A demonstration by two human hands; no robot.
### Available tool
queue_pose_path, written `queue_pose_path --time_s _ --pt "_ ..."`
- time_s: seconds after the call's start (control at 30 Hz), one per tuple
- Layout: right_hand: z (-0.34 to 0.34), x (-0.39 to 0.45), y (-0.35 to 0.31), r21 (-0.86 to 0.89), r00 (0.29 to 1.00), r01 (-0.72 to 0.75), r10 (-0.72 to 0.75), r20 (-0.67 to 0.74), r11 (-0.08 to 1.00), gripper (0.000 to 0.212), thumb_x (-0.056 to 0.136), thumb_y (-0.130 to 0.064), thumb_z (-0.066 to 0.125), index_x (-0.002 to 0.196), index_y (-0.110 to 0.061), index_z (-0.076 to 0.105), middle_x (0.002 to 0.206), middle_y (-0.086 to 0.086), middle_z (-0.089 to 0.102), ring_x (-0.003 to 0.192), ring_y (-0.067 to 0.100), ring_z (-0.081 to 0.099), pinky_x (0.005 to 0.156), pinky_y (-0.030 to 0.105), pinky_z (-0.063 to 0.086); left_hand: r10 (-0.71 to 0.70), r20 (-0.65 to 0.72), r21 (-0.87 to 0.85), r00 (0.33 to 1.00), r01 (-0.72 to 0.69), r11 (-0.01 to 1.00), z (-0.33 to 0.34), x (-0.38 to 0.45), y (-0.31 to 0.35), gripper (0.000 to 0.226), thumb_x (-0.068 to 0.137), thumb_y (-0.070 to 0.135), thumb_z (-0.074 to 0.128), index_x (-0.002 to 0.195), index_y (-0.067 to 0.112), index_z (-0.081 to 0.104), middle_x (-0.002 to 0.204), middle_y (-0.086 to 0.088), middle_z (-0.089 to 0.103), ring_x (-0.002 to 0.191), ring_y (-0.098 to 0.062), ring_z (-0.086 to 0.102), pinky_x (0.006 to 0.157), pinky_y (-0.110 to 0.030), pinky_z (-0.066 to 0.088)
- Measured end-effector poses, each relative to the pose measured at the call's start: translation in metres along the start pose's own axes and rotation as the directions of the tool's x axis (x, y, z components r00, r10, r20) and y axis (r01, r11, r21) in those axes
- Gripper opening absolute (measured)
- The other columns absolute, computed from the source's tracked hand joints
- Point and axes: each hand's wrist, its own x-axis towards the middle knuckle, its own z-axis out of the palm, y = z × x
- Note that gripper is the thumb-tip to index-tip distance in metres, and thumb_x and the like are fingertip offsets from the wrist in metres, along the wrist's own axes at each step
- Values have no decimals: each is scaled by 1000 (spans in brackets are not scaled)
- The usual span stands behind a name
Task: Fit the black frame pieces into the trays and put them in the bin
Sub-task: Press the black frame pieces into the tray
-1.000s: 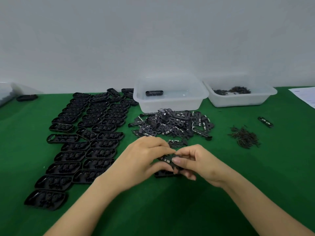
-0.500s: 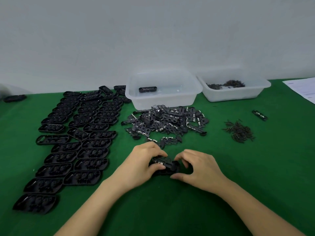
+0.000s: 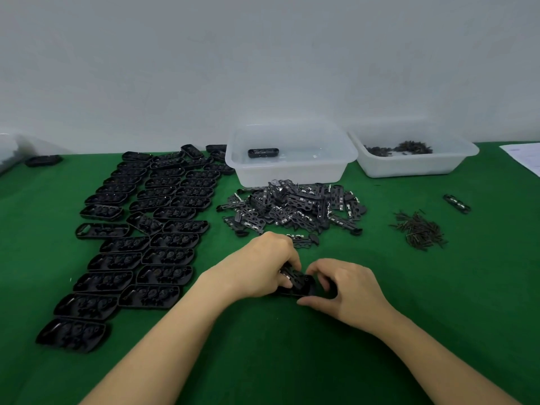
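Your left hand (image 3: 264,266) pinches the frame piece (image 3: 292,275) — your right hand (image 3: 343,289) grips the tray (image 3: 304,289) steady on the worktop (image 3: 292,361); bin (image 3: 290,159) waits at 12 o'clock.

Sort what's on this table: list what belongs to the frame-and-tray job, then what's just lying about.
Job:
left hand and right hand, gripping one tray with a frame piece
heap of frame pieces
rows of black trays
clear bin, one tray inside

Lying about:
second bin of small dark bits
loose pile of dark pins
paper sheet
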Motion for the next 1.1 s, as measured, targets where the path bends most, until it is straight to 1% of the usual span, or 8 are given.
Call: queue_pose_path --time_s 0.17,0.43,0.6,0.7,0.77,0.87,1.0,1.1 --pt "0 0 0 -6 1000 7 -7 -13 1000 40 67 -68 59 87 -34 56 59 -16 39 55 -8 37 48 12 21 20 -8 -25 1000 -20 999 -1 0 1 31 79 15 73 109 20 68 105 1 59 102 -15 53 90 -33 43" --pt "1 0 1 -15 1000 7 -8 -24 1000 43 67 -67 59 93 -32 59 57 -16 38 54 -10 37 48 12 22 55 4 43 998 -55 998 1 5 2 30 82 16 69 111 19 67 108 0 59 106 -17 51 93 -32 39" --pt "2 1 3 7 1000 -28 28 -6 1000 43 68 -69 56 92 -33 56 60 -14 42 57 -3 40 52 17 29 17 -61 -3 998 -17 1000 5 4 1 31 76 25 75 106 23 67 102 4 64 96 -14 57 86 -27 42" --pt "2 2 2 7 1000 -26 26 8 1000 42 69 -70 54 91 -35 53 61 -14 43 59 -1 42 54 18 30 -26 -135 -72 990 16 997 9 -6 -5 32 71 34 78 101 26 70 96 9 70 90 -8 61 84 -24 44" --pt "2 2 2 6 1000 -25 25 10 1000 41 69 -70 54 91 -35 53 61 -14 43 61 -1 44 54 19 32 -45 -231 -67 972 30 997 18 -14 -6 32 68 39 78 98 29 70 93 11 71 89 -7 62 86 -29 44" --pt "3 1 1 9 1000 -24 24 5 1000 40 69 -67 56 92 -35 53 61 -13 44 60 -2 43 54 18 31 -63 -345 -64 936 43 997 33 -23 -10 35 67 43 77 100 32 70 95 16 70 96 -4 60 90 -26 34" --pt "2 0 1 2 1000 -17 17 2 1000 40 71 -65 57 95 -34 54 62 -14 45 62 -1 45 53 16 30 -93 -388 -172 917 27 985 42 -29 -15 40 67 45 77 103 31 70 107 18 67 105 3 55 90 -15 22" --pt "3 0 1 10 1000 -18 18 -4 1000 40 72 -65 56 97 -34 54 62 -14 47 64 0 48 57 19 36 -93 -442 -170 892 18 985 43 -38 -22 35 67 46 76 98 31 70 105 19 65 99 3 55 87 -17 27"
